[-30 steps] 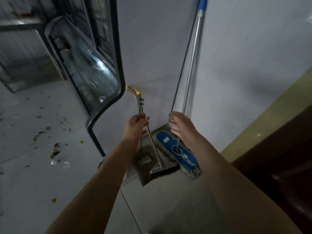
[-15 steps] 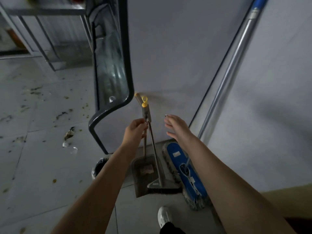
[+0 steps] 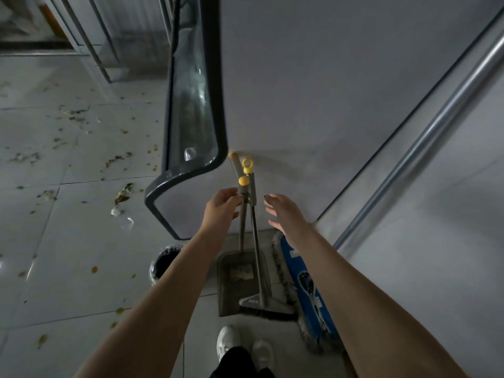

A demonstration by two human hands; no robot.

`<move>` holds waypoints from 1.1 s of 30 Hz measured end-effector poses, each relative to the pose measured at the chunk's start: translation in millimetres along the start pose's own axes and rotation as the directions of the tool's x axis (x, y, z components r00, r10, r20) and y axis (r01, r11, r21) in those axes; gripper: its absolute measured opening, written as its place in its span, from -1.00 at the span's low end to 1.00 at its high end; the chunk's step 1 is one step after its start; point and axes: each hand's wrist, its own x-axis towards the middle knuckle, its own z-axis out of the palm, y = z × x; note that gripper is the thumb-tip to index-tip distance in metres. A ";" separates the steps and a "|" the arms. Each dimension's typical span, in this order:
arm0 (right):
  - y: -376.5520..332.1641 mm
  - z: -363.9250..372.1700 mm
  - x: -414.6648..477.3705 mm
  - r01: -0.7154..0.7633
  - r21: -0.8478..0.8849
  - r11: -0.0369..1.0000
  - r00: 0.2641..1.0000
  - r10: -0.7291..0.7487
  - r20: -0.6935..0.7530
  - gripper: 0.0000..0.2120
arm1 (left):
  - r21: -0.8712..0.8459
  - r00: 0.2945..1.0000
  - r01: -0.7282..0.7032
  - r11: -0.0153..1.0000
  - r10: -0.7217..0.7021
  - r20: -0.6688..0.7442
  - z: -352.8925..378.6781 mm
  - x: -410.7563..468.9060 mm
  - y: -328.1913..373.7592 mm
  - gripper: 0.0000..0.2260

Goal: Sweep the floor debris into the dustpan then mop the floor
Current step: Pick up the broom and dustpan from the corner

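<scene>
- White shoes at bottom edge, on the tiled floor, toes twd the wall.
- Just ahead of the shoes: broom, dark bristles down on the floor, head lying across the front lip of the grey dustpan. Pan sits flat, w/ some pale litter inside near its back.
- R of both, right up against the broom head: blue mop head w/ grey fringe, on the floor along the wall base. Its metal pole slants up and R.
- L of the dustpan: small round bin w/ black liner, on the floor.
- Left hand: fingers and thumb curled, pinching the dustpan's upright handle just below the yellow clip that sits btwn the two handles.
- Right hand: fingers straight and spread, holding nothing, near the broom handle's R side but apart from it.
- Both handles stand near-upright, side by side, yellow tips up by the grey wall.
- Debris: leaf bits and scraps scattered over the tiles L of the handles, thicker further back. A clear crumpled bit lies nearer.
- Dark-framed glass panel w/ rounded corner stands out from the wall, above the bin.
- Far L: metal frame legs, too dim for detail.
</scene>
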 end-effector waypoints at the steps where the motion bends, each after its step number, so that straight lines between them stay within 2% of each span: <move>1: 1.8 -0.6 8.8 -0.005 0.008 1.000 1.000 0.005 -0.014 -0.69 | 0.009 1.000 0.008 1.000 -0.008 0.005 -1.2 7.8 -2.3 -0.82; 3: 5.7 -3.2 25.0 -0.027 0.009 1.000 0.998 0.027 -0.051 -0.53 | 0.033 1.000 0.024 0.999 -0.024 0.015 -2.8 22.9 -8.5 -0.76; 6: 12.1 -9.8 49.1 -0.048 0.020 0.999 0.995 0.049 -0.085 -0.56 | 0.060 1.000 0.021 0.998 -0.022 0.018 -5.0 44.5 -17.0 -0.71; 10: 19.9 -16.2 79.8 -0.067 0.075 0.995 0.991 0.075 -0.109 -0.57 | 0.061 1.000 -0.007 0.998 0.005 0.025 -4.4 68.8 -27.2 -0.79; 13: 24.5 -19.8 100.9 -0.062 0.031 0.998 0.995 0.064 -0.081 -0.57 | 0.092 0.999 -0.030 0.995 0.026 0.039 0.2 81.9 -32.9 -0.77; 17: 25.5 -20.4 125.7 -0.038 -0.100 0.994 0.999 0.036 -0.026 -0.46 | 0.152 0.997 -0.069 0.986 0.063 0.043 3.0 94.6 -37.3 -0.70; 23: 24.7 -16.6 158.5 0.010 -0.161 0.987 0.999 -0.003 0.042 -0.42 | 0.165 0.994 -0.099 0.981 0.088 0.072 1.4 105.9 -46.0 -0.56; 28: 24.7 -9.3 172.8 0.066 -0.152 0.986 0.993 -0.049 0.109 -0.56 | 0.172 0.990 -0.131 0.976 0.121 0.068 -1.5 112.3 -51.8 -0.62; 33: 33.4 -2.7 183.8 0.118 -0.123 0.985 0.985 -0.101 0.137 -0.81 | 0.171 0.988 -0.150 0.974 0.139 0.071 -3.6 117.5 -55.1 -0.32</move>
